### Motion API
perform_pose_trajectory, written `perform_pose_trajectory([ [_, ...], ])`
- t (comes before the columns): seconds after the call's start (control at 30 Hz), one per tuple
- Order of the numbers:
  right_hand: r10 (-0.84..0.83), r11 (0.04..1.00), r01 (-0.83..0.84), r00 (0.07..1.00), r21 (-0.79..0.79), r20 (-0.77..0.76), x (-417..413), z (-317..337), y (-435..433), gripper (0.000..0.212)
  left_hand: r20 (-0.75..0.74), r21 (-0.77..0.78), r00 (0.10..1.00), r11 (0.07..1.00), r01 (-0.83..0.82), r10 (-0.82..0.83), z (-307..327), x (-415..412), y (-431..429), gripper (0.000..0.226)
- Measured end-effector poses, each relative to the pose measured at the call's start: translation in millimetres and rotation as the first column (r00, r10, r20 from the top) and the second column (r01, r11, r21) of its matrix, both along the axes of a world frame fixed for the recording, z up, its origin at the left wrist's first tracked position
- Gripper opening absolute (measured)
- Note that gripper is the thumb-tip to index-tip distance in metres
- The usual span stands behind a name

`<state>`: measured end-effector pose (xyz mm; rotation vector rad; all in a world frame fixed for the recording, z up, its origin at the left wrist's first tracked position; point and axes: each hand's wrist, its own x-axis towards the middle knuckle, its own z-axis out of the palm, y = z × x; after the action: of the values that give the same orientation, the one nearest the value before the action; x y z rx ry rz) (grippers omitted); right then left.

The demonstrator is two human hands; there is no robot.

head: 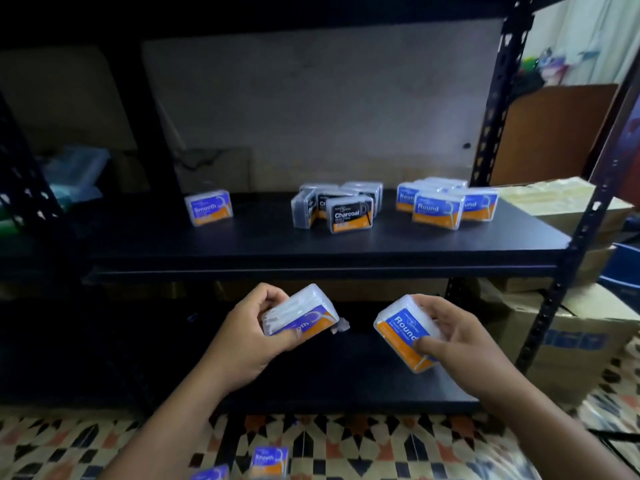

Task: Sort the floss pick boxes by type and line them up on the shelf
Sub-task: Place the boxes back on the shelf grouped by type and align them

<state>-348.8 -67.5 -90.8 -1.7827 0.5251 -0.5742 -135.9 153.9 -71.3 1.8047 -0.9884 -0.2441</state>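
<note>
My left hand (pixel 249 336) grips a clear blue-and-orange box marked Smooth (pixel 304 311), tilted, below the shelf's front edge. My right hand (pixel 450 336) holds a like box marked Round (pixel 403 332), also tilted. On the black shelf (pixel 311 244) a single Smooth box (pixel 209 207) stands at the left. A cluster of several dark Charcoal boxes (pixel 341 207) sits in the middle. Several Round boxes (pixel 446 202) are grouped at the right. On the floor near me lie two more Smooth boxes (pixel 270 460).
Black slotted uprights (pixel 498 98) frame the rack, and a lower shelf (pixel 346 386) lies dark behind my hands. Cardboard cartons (pixel 568 334) stand to the right. Patterned tiles (pixel 346 441) cover the floor. A clear plastic bin (pixel 76 174) sits at the far left.
</note>
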Motion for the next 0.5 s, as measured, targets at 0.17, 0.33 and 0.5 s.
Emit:
perform_pose_trajectory([
  [0.17, -0.071, 0.981, 0.088, 0.992, -0.17, 0.107, 17.5, 45.1, -9.9, 0.058, 0.087, -0.121, 0.996, 0.993, -0.011, 0.022, 31.7, 22.4, -5.3, 0.041],
  [0.33, -0.186, 0.915, 0.234, 0.968, -0.329, 0.17, 44.8, 87.5, -43.5, 0.064, 0.196, -0.141, 0.979, 0.99, -0.021, 0.049, 62.9, 49.2, -30.4, 0.044],
  [0.5, -0.303, 0.834, 0.32, 0.946, -0.449, 0.113, 68.7, 113.4, -74.6, 0.047, 0.202, -0.047, 0.979, 0.999, -0.009, 0.019, 69.9, 82.9, -70.8, 0.04],
])
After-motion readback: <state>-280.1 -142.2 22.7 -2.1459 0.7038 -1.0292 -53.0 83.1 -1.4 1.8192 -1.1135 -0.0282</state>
